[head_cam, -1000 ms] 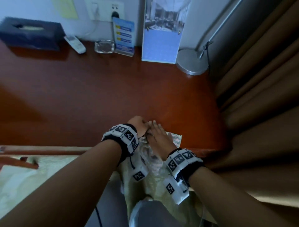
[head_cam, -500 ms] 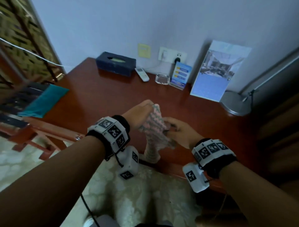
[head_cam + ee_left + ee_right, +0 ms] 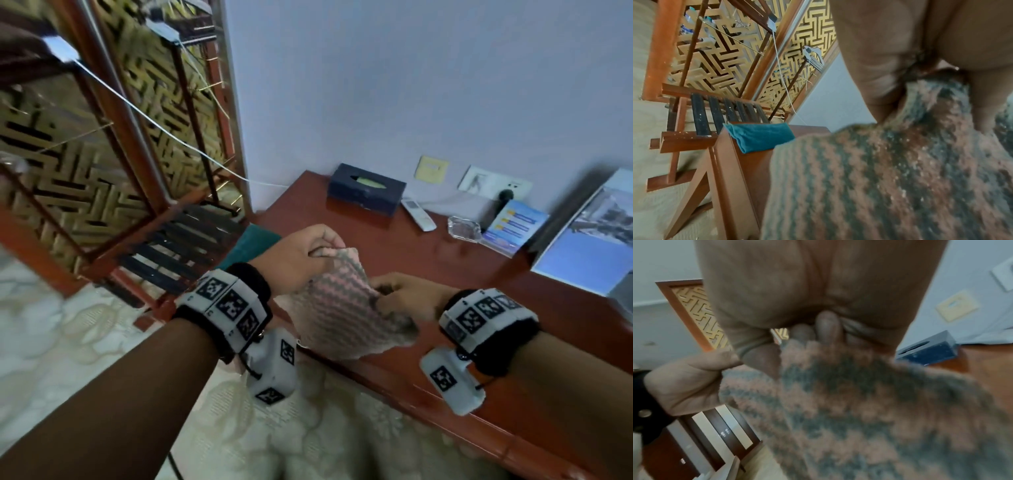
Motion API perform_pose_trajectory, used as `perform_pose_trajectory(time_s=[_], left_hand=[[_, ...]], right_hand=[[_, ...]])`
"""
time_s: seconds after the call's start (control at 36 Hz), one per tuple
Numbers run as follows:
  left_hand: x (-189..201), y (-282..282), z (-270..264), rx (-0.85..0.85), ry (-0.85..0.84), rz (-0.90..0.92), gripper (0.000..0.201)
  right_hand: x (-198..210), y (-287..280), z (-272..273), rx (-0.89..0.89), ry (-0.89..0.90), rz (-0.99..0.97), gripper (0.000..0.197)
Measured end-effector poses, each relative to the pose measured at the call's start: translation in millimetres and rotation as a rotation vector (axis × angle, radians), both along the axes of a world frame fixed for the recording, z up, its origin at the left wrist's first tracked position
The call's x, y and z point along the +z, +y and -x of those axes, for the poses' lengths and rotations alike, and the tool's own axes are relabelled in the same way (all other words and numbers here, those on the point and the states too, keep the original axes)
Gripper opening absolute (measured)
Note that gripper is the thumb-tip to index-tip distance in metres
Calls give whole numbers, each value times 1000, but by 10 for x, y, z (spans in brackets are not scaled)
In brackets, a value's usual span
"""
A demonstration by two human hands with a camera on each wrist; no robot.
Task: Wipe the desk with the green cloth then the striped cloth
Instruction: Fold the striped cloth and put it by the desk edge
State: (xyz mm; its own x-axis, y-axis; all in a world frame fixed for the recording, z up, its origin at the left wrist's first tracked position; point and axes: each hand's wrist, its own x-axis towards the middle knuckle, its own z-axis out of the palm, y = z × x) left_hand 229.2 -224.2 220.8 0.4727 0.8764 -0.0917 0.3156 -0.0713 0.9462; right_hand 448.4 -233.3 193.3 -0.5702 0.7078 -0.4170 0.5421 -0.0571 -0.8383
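While both hands are raised above the front edge of the desk, the scene reads like this:

Striped cloth point(image 3: 337, 308): knitted, fuzzy fabric with wavy pink and grey-green bands; it hangs stretched between the two hands, its loose lower part drooping toward the front edge of the desk.
Left hand point(image 3: 301, 257): fingers curled, pinching the upper corner of the striped cloth between thumb and fingers.
Right hand point(image 3: 407, 296): fingers bent in, gripping the opposite edge of the striped cloth; the fabric is bunched there.
Green cloth point(image 3: 248, 245): teal, soft plush material, folded to a flat rectangle; it lies at the far left corner of the desk and hangs a little over the left edge.
Desk point(image 3: 428, 270): reddish-brown wood with a smooth, glossy top and a rounded front rim.
Tissue box point(image 3: 366, 188): dark blue, rectangular, with an oval slot, at the back edge near the wall.
Remote point(image 3: 418, 214): white, slim, just beside the tissue box.
Ashtray point(image 3: 464, 228): clear glass, square shape, at the back edge.
Leaflet stand point(image 3: 513, 226): blue printed card, upright, beside the ashtray.
Screen point(image 3: 102, 137): golden lattice in a red wooden frame, standing past the left edge of the desk.
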Motion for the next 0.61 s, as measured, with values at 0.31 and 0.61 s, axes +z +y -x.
perform_pose_trajectory(time_s=[0.31,0.61], left_hand=[[-57,772,796,136,34,-71,7],[-117,1766,1248,392,171,-101,21]], right_hand=[[85,994,656,110,-184,-73,39],[-119,2368,736,74,-150,-287,22]])
